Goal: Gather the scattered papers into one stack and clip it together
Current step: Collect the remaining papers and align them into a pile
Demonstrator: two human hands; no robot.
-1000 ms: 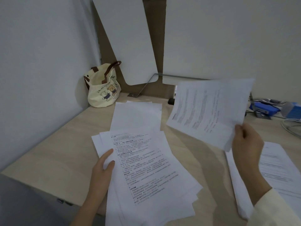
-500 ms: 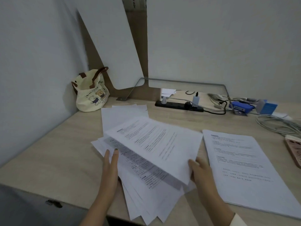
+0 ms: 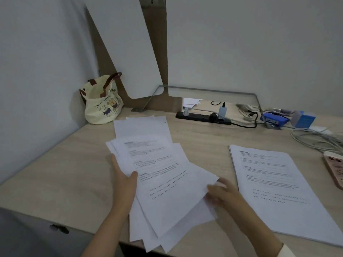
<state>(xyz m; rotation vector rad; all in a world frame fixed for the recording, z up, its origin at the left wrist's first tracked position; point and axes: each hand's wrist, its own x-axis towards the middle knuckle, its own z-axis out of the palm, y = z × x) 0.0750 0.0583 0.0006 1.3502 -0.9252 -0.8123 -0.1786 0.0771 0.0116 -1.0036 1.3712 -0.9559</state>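
Observation:
A messy fanned pile of printed papers lies on the wooden desk in front of me, its lower edge hanging over the desk's front. More blank sheets stick out behind it. My left hand holds the pile's left edge, thumb on top of the sheets and fingers along the edge. My right hand is blurred at the pile's right corner, touching the top sheet; its grip is unclear. A second, neater paper stack lies to the right.
A cream tote bag stands in the back left corner. Along the back are a black power strip, a blue device, a blue box and grey cables. A pink object lies at the right edge.
My right hand brought the raised sheet down and laid it on top of the left pile. My left hand stayed at the pile's left edge, its thumb now over the sheets.

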